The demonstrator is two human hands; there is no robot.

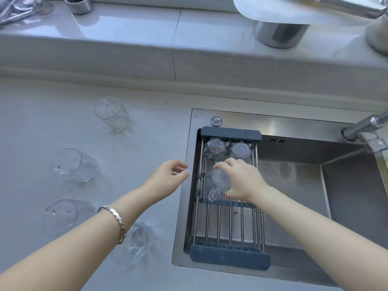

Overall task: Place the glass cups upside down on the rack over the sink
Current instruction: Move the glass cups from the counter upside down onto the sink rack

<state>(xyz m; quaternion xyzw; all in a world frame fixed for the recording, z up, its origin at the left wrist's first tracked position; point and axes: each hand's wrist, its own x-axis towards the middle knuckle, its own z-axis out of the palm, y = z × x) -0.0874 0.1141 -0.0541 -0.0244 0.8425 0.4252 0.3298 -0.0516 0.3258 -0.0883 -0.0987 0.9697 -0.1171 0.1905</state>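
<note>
The right hand (pixel 241 179) grips a clear glass cup (pixel 218 183) over the steel-barred rack (pixel 228 223); left hand (pixel 168 177) hangs open. Best set it rim-down, just near of the two inverted cups (pixel 226 151).

Four glass cups (pixel 74 164) stand on the grey counter (pixel 147 127) at the frame's left; the sink (pixel 315 185) sits at its right.
</note>
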